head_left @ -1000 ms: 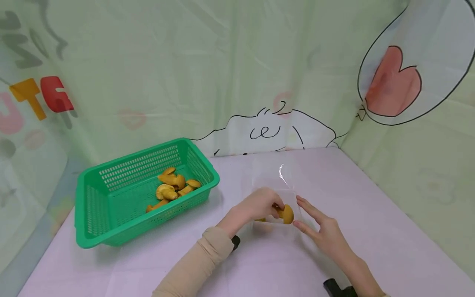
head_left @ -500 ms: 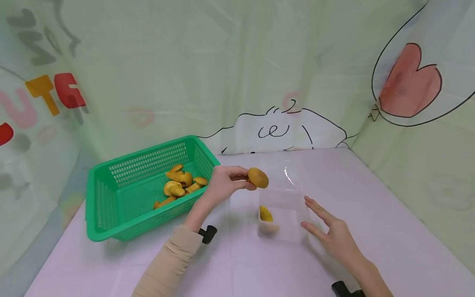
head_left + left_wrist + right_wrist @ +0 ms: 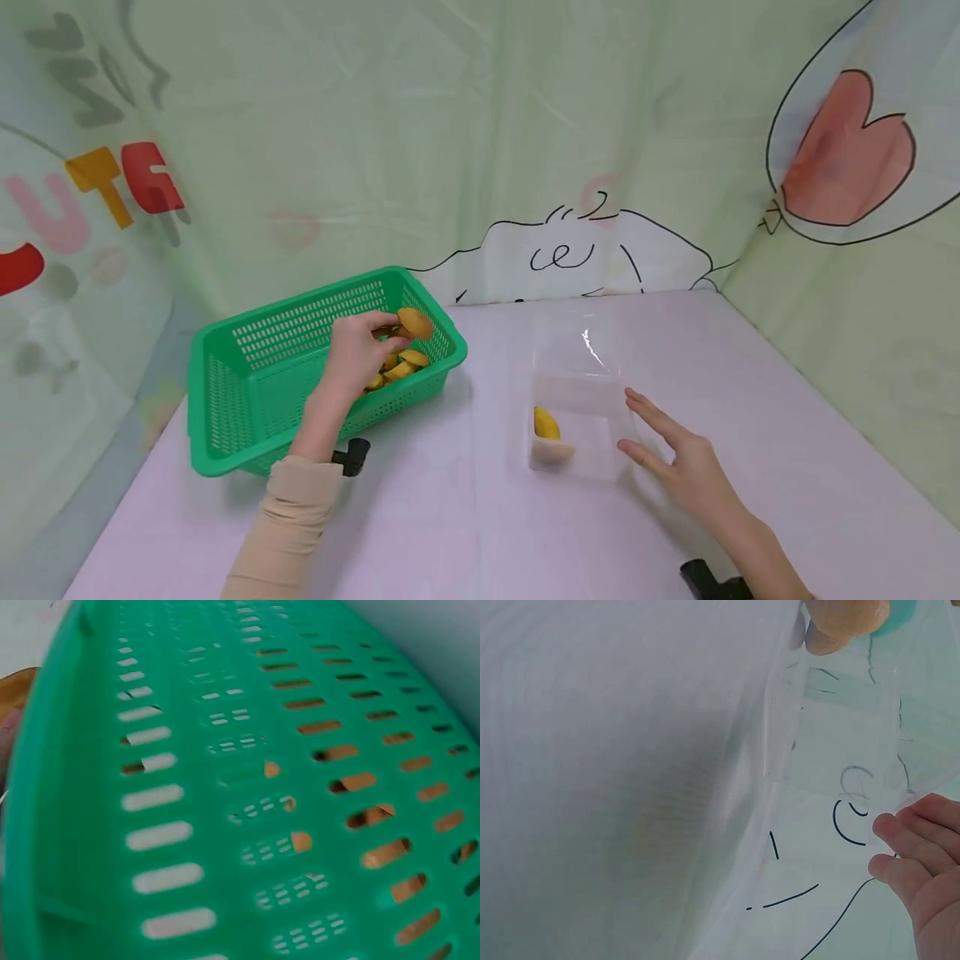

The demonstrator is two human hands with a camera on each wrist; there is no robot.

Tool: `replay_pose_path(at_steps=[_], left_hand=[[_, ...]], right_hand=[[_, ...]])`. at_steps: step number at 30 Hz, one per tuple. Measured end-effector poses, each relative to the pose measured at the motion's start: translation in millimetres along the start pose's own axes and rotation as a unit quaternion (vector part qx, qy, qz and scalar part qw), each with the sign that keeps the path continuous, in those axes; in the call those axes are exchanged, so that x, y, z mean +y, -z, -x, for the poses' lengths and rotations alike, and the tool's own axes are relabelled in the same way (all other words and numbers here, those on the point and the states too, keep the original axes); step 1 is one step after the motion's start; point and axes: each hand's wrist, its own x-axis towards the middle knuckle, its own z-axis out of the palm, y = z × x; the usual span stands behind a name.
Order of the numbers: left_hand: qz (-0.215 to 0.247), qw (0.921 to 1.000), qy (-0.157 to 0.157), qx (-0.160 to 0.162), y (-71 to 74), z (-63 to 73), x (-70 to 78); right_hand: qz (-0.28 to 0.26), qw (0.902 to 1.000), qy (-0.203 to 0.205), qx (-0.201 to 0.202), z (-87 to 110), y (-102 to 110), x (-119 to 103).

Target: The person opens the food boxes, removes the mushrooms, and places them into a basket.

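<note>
In the head view my left hand (image 3: 356,350) pinches a brownish-yellow mushroom (image 3: 416,323) above the right end of the green plastic basket (image 3: 217,400). Several other mushrooms (image 3: 401,372) lie in the basket below, partly hidden by the hand. The basket's slotted wall (image 3: 187,780) fills the left wrist view, mushrooms showing through its slots. A clear plastic box (image 3: 588,467) with its lid raised stands to the right, a yellow mushroom (image 3: 546,423) at its left side. My right hand (image 3: 693,471) has fingers extended at the box's right side; in the right wrist view, fingertips (image 3: 885,825) are beside the clear wall.
The box's transparent lid (image 3: 573,350) stands up at the back. A pale lilac cloth (image 3: 420,533) covers the table. Printed curtains (image 3: 360,125) hang close behind the table and along both sides. Black wrist mounts (image 3: 352,457) stick out from the wrists.
My left hand has come out of the box with a mushroom and moved left over the basket, still pinching it. My right hand has stayed beside the box. The head view has shifted slightly.
</note>
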Motion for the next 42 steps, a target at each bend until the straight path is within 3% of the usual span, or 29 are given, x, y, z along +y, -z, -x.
replay_pose_path(at_steps=[4, 7, 14, 18, 21, 26, 30, 33, 37, 42], left_hand=[[-0.035, 0.9985, 0.037, -0.018, -0.8, 2.1, -4.9], [-0.027, 0.9985, 0.045, -0.019, -3.9, 4.1, -3.9], [0.042, 0.9988, 0.009, -0.025, -19.2, 2.7, 11.6], [0.097, 0.9914, -0.038, -0.079, -41.7, -0.7, 27.1], [0.127, 0.9754, -0.084, -0.159, -66.8, -2.9, 40.8], [0.158, 0.9309, -0.13, -0.302, -111.1, -4.3, 62.1], [0.182, 0.8896, -0.116, -0.402, -138.4, -5.5, 70.2], [0.159, 0.8644, -0.114, -0.463, -151.3, -6.9, 72.9], [0.086, 0.8469, -0.133, -0.508, -160.0, -6.6, 78.0], [0.006, 0.8404, -0.16, -0.518, -163.9, -4.2, 82.8]], right_hand=[[-0.001, 1.0, -0.003, -0.002, 3.0, 2, 1], [-0.004, 0.9999, -0.008, -0.004, 4.8, 4, 1], [0.002, 0.9999, -0.014, -0.002, 6.7, 8, 0], [0.006, 0.9999, -0.01, 0.003, 6.8, 11, 1], [0.007, 0.9999, -0.013, 0.003, 6.8, 12, 2], [0.003, 0.9999, -0.016, 0.0, 6.6, 13, 2], [-0.005, 0.9998, -0.018, -0.01, 5.8, 10, -1], [-0.009, 0.9997, -0.016, -0.017, 4.9, 5, -2], [-0.012, 0.9997, -0.012, -0.018, 5.0, 2, -3], [-0.003, 0.9998, -0.014, -0.012, 7.3, 4, -3]])
